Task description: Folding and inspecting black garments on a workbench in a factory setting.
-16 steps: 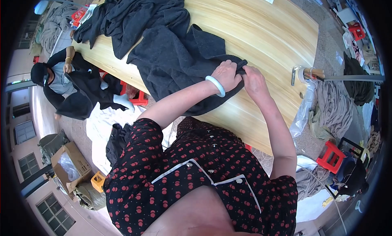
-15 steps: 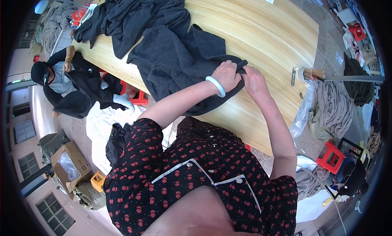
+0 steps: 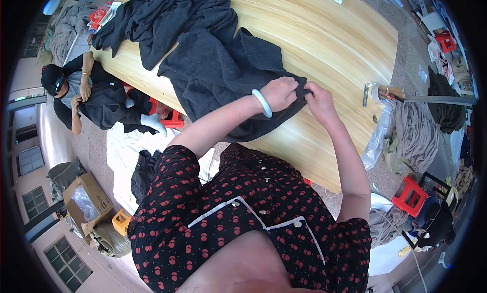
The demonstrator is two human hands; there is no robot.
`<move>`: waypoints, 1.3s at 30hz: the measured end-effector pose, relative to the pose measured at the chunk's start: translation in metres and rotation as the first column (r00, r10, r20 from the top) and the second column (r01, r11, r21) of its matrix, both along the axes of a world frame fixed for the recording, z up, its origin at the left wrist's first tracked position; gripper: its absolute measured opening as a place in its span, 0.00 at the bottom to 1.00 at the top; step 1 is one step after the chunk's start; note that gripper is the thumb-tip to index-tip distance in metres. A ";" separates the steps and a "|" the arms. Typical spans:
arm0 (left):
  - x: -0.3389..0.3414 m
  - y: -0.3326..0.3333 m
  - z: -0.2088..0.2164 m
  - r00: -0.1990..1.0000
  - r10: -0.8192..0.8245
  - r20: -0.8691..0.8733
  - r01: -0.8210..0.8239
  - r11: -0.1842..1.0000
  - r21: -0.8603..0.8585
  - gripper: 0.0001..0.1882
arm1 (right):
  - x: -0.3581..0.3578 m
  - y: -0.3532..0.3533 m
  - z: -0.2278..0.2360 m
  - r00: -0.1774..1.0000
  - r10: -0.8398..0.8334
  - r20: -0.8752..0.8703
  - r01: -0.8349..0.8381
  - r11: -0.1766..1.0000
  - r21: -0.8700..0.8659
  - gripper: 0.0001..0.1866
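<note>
A dark grey piece of cloth lies spread and rumpled over the wooden table in front of me. My left hand, with a pale bangle on its wrist, has its fingers curled down on the cloth near its right-hand edge. Just to the right, my right hand pinches the corner of the same cloth between thumb and fingers. The two hands are close together, a small gap apart. What lies beneath the left fingers is hidden.
Beyond it sits a heap of dark cloth. A co-worker handles dark cloth at the left. A holder with wooden-handled tools is at the table's right edge, near a pile of grey cloth and a red stool.
My right hand has shifted slightly right and turned, drawing the cloth's corner along. My left hand has moved slightly left. The co-worker's hands have moved up and together.
</note>
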State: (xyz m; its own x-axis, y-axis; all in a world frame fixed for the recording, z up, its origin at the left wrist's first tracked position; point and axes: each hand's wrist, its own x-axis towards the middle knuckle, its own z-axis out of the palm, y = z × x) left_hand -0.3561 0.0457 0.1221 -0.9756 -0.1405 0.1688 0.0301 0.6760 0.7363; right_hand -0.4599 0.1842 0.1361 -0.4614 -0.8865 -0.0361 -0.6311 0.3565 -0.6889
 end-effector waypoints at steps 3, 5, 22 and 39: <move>-0.001 -0.017 0.007 0.983 -0.133 0.130 0.094 0.958 0.273 0.09 | -0.006 0.004 -0.010 0.793 -0.142 0.592 0.216 0.975 -0.055 0.07; 0.000 -0.022 0.007 0.977 -0.131 0.169 0.062 0.930 0.363 0.10 | -0.008 0.003 -0.001 0.434 -0.198 0.879 0.275 0.958 0.080 0.11; 0.047 0.013 0.002 0.882 0.441 -0.164 -0.438 0.897 0.055 0.17 | 0.007 -0.019 0.026 0.494 -0.050 0.868 0.305 0.945 -0.120 0.10; 0.150 -0.105 -0.044 0.947 0.318 0.038 -0.320 0.937 0.139 0.08 | -0.030 -0.046 0.095 0.480 0.166 0.861 0.539 0.719 -0.439 0.09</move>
State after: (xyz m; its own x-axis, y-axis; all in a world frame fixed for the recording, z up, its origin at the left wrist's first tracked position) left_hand -0.2066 -0.0589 0.0785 -0.8777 -0.4663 0.1107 -0.1817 0.5375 0.8235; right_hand -0.4903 0.1383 0.2311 -0.6742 -0.7384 -0.0175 0.3661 -0.3135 -0.8762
